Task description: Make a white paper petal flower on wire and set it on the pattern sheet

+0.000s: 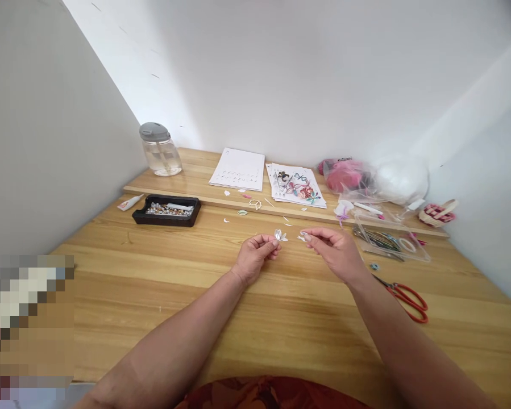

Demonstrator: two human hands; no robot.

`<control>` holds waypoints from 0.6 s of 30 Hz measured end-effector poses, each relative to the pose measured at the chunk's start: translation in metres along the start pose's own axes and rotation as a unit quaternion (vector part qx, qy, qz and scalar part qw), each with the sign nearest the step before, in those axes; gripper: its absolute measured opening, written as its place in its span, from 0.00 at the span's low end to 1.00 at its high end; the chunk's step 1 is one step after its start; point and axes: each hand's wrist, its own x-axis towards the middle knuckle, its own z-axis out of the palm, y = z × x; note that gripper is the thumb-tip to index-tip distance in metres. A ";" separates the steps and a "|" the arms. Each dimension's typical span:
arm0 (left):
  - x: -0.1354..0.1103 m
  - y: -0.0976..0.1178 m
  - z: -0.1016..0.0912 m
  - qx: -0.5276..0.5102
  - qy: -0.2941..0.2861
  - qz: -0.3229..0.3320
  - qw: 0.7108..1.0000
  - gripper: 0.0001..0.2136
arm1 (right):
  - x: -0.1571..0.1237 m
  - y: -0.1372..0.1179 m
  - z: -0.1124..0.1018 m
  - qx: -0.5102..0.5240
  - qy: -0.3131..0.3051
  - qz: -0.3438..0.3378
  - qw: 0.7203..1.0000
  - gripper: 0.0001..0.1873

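Observation:
Above the middle of the wooden table, my left hand (254, 255) pinches a small silvery-white petal flower (279, 234) between thumb and fingers. A short gap to the right of it, my right hand (335, 251) is closed in a pinch on a small white petal-shaped piece (301, 237). The two pieces are apart, and their finer detail is too small to make out. Behind the hands lie a green-edged leaf shape (242, 212), a cream petal outline (255, 204) and several loose white and pink scraps.
Red-handled scissors (411, 301) lie beside my right forearm. A black tray (166, 219) of beads and a glue tube (129, 202) are at left, below a water bottle (161, 150). Paper sheets (238, 170), a clear tool box (417, 253), bagged pink material (344, 175) and a small basket (437, 214) stand behind.

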 end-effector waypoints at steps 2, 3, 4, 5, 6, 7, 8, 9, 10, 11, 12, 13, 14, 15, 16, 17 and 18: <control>0.000 0.000 0.000 0.002 -0.001 0.000 1.000 0.13 | -0.008 -0.004 -0.001 -0.031 -0.008 -0.010 0.999 0.15; -0.001 0.000 0.000 0.003 0.000 -0.002 1.000 0.14 | -0.012 -0.005 0.000 -0.047 -0.011 -0.010 0.999 0.14; -0.001 0.000 0.001 0.004 0.000 -0.004 1.000 0.14 | -0.015 -0.006 0.000 -0.065 -0.012 -0.011 0.998 0.12; -0.001 0.000 0.001 0.006 0.001 -0.005 1.000 0.14 | -0.019 -0.006 0.001 -0.083 -0.011 -0.012 0.996 0.11; -0.002 0.000 0.001 0.008 0.001 -0.006 1.000 0.14 | -0.021 -0.006 0.002 -0.101 -0.011 -0.014 0.995 0.10; -0.002 0.000 0.002 0.011 0.000 -0.006 1.000 0.15 | -0.023 -0.007 0.004 -0.119 -0.011 -0.018 0.993 0.09; -0.002 0.000 0.002 0.014 -0.002 -0.006 1.000 0.15 | -0.025 -0.006 0.005 -0.135 -0.011 -0.024 0.990 0.09; -0.003 0.000 0.002 0.016 -0.004 -0.005 1.000 0.15 | -0.026 -0.006 0.006 -0.150 -0.010 -0.032 0.988 0.08; -0.003 -0.001 0.003 0.019 -0.006 -0.004 1.000 0.15 | -0.026 -0.006 0.007 -0.163 -0.009 -0.043 0.986 0.08; -0.003 -0.001 0.003 0.021 -0.007 -0.004 1.000 0.15 | -0.027 -0.006 0.008 -0.174 -0.008 -0.057 0.983 0.07; -0.003 -0.001 0.003 0.022 -0.009 -0.004 1.000 0.15 | -0.027 -0.005 0.008 -0.184 -0.007 -0.072 0.980 0.07; -0.003 -0.001 0.003 0.023 -0.009 -0.003 1.000 0.15 | -0.027 -0.005 0.009 -0.192 -0.008 -0.088 0.978 0.07; -0.003 -0.001 0.003 0.024 -0.009 -0.003 1.000 0.15 | -0.027 -0.004 0.010 -0.197 -0.012 -0.103 0.975 0.06; -0.003 -0.001 0.003 0.024 -0.009 -0.003 1.000 0.15 | -0.028 -0.004 0.010 -0.201 -0.019 -0.115 0.973 0.06; -0.003 -0.001 0.003 0.025 -0.010 -0.003 1.000 0.15 | -0.028 -0.004 0.011 -0.203 -0.022 -0.126 0.971 0.06; -0.003 -0.001 0.003 0.027 -0.010 -0.004 1.000 0.15 | -0.028 -0.004 0.011 -0.206 -0.025 -0.136 0.969 0.06; -0.004 -0.001 0.003 0.029 -0.010 -0.005 1.000 0.15 | -0.028 -0.005 0.012 -0.208 -0.025 -0.144 0.967 0.06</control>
